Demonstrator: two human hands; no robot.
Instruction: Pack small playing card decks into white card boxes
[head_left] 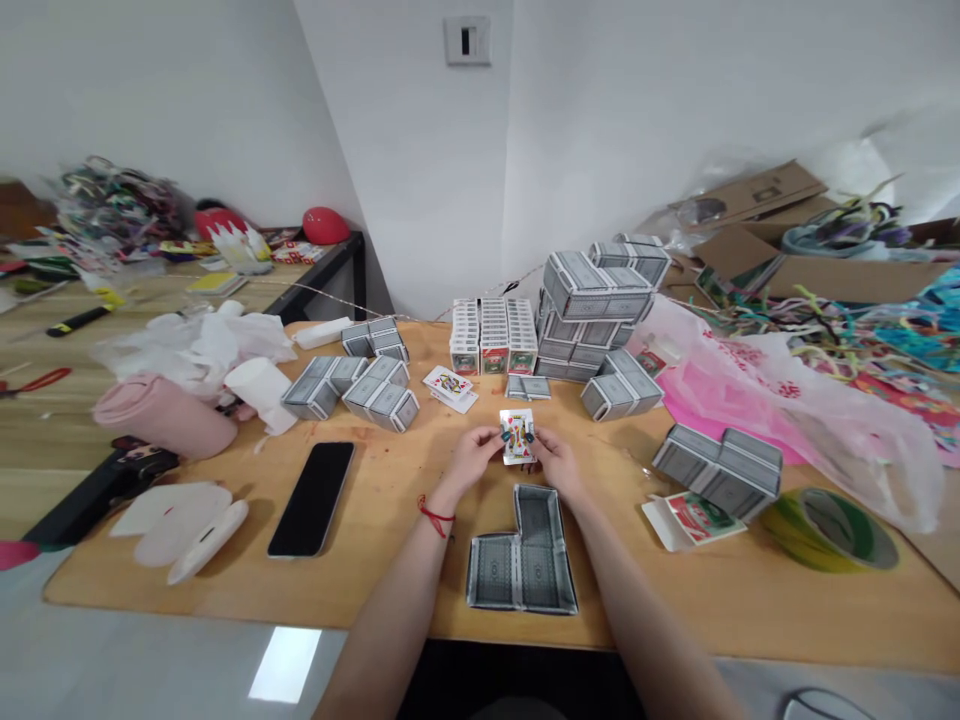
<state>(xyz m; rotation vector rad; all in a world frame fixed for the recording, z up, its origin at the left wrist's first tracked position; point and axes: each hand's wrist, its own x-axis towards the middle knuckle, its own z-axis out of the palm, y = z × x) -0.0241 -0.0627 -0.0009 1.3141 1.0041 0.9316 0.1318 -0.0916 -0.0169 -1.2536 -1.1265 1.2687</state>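
Observation:
My left hand point(475, 456) and my right hand point(555, 462) pinch a playing card point(517, 446) between them, one at each side edge. Its face, a king with red hearts, is turned toward me; whether more cards lie behind it I cannot tell. Close to my forearms lies an L-shaped open box folded from grey-backed cards point(519, 560). Beyond my hands, a few loose face cards point(450, 386) rest on the table, beside a small flat grey card piece point(528, 387). A red string bracelet circles my left wrist.
Rows of card packs point(493, 335) stand at the back, beside stacked grey card blocks point(592, 300). More blocks point(382, 392) sit to the left. A phone point(312, 500) lies at left; an opened card box point(694, 520) and a tape roll point(795, 540) are at right.

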